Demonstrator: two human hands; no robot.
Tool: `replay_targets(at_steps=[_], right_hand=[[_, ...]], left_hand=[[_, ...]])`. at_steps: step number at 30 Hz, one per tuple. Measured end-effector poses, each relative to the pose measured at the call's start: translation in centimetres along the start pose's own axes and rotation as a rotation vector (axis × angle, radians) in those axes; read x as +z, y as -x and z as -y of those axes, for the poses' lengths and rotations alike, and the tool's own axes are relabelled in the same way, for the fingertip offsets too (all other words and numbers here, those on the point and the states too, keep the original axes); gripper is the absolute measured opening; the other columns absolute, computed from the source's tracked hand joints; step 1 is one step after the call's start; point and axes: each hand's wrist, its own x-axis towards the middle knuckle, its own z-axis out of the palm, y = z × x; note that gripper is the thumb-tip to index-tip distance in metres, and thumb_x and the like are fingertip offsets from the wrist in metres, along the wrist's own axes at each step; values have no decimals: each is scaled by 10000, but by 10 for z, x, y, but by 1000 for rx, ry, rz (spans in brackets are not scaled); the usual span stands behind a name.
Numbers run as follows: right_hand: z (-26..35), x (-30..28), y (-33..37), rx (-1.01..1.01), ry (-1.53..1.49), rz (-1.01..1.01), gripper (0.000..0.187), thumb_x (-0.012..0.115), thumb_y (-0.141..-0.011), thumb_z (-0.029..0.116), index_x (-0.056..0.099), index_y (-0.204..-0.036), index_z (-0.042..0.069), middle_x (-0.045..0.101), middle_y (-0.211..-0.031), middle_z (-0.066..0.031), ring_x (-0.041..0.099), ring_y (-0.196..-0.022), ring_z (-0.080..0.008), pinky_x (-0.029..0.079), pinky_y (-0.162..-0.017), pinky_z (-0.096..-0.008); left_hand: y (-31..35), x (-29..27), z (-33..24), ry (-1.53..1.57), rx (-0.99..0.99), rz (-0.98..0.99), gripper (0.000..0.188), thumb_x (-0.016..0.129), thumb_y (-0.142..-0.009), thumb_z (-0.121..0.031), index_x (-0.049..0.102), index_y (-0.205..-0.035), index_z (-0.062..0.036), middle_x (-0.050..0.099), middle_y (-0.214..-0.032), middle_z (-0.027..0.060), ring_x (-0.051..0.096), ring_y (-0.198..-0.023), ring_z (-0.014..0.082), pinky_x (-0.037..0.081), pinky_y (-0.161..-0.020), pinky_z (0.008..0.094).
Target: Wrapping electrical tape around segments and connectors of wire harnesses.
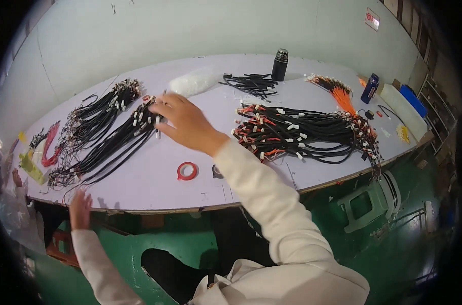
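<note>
by the black cable bundle (106,145), right hand (184,121) curled, left hand (80,209) blurred, holds i cannot tell; thin leads (60,177) could tangle if pulled.

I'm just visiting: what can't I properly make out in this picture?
All in the head view:
- Right hand: blurred, and it covers part of a black cable bundle; whether it grips any is unclear.
- Left hand: blurred; whether it touches the nearby wire ends can't be told.
- Dark round thing: partly hidden by the right sleeve.
- White plugs: too small for detail.
</note>
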Motion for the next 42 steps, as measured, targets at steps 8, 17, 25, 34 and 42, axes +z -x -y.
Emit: replay_targets(at_steps=[8,17,25,34,42], right_hand=[[-113,-149,148,824,735,373,261,638,-788,267,644,-966,76,628,-862,-118,595,-858,-303,464,-722,-384],[25,-178,144,271,429,1,111,523,-868,79,564,-787,15,562,-725,-127,550,-591,-280,426,-505,-330],[135,-113,189,105,159,207,182,646,-726,77,605,-893,19,597,-765,-48,599,-576,-170,464,-460,-265],[74,-151,249,248,334,284,93,554,-790,73,583,-878,80,592,-778,-89,554,-656,-278,431,-612,-396],[-48,-339,237,476,1405,56,75,519,-772,77,548,-837,55,550,-830,-132,516,-831,-336,426,-730,-418]], left_hand=[[165,106,41,-353,-143,589,311,527,-923,-180,553,-1180,-7,634,-1076,107,620,-893,167,496,-826,301],[251,243,64,-262,-176,1113,343,500,-941,-175,526,-1209,38,635,-1071,149,599,-960,188,472,-864,319],[301,266,96,-244,-231,901,318,477,-961,-183,560,-1160,51,584,-1174,156,591,-936,170,468,-840,296],[320,268,116,538,-160,546,181,537,-932,-198,618,-970,-40,625,-992,84,580,-927,191,454,-814,313],[301,235,92,593,-71,397,181,507,-946,-286,537,-872,-123,567,-847,14,567,-825,128,434,-729,198]])
